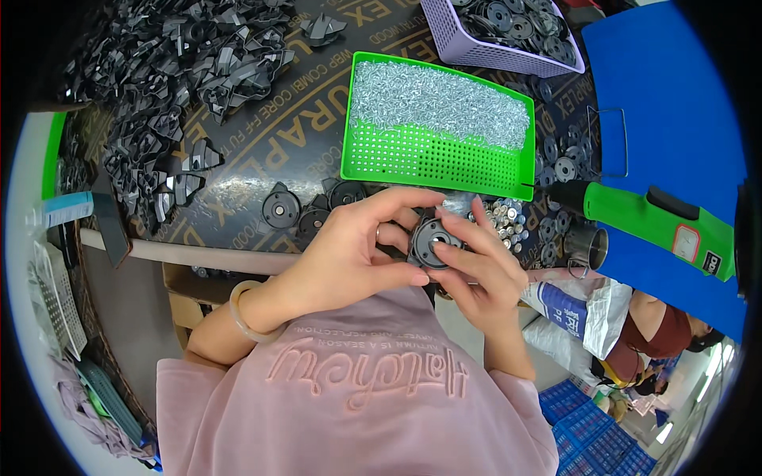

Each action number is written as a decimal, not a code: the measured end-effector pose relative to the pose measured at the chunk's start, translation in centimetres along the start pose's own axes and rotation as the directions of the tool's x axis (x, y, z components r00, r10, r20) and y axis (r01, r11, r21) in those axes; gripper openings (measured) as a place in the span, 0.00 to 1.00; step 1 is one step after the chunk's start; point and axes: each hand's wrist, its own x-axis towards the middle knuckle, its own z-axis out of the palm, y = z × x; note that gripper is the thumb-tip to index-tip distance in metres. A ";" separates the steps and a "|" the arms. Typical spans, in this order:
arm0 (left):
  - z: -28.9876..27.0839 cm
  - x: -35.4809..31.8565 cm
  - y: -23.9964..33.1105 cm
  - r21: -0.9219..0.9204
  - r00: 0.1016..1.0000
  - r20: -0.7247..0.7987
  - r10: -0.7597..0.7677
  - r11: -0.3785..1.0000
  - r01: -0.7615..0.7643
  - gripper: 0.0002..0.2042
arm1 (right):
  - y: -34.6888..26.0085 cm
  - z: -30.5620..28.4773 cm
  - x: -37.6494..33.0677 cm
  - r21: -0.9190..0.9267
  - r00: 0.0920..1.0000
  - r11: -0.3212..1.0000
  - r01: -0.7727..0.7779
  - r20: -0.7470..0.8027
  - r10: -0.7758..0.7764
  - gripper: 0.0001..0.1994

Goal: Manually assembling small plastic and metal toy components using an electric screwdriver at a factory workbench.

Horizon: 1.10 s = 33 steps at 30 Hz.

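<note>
Over the table's front edge, both my hands hold a round black plastic part (429,238) with a raised rim and a centre hole. My left hand (349,250) grips it from the left, its fingers closed round the side. The fingers of my right hand (486,270) press on its face and its right edge, covering some of it. Several similar round black parts (281,208) lie on the table by my left hand. Small silvery metal pieces (508,222) are heaped beyond my right hand.
A green basket (438,168) of small screws stands ahead, a purple basket (468,49) of black discs behind it. Angular black parts (230,71) pile up at left. A green electric screwdriver (643,210) and a metal cup (589,244) are at right. Another person sits lower right.
</note>
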 end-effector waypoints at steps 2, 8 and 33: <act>0.1 -0.1 -0.1 0.000 0.998 -0.060 0.002 1.000 -0.002 0.38 | 0.0 0.0 0.1 -0.012 1.000 1.000 -0.021 0.020 0.021 0.15; -0.1 -0.4 -0.5 0.018 0.999 -0.046 0.011 1.000 -0.010 0.39 | 0.4 0.0 -0.1 0.011 0.999 1.000 0.004 0.045 -0.004 0.14; 1.0 -0.3 -1.4 0.352 0.996 -0.068 0.058 0.935 -0.031 0.30 | -1.4 0.9 -2.7 0.254 0.793 0.765 -0.592 0.019 0.608 0.11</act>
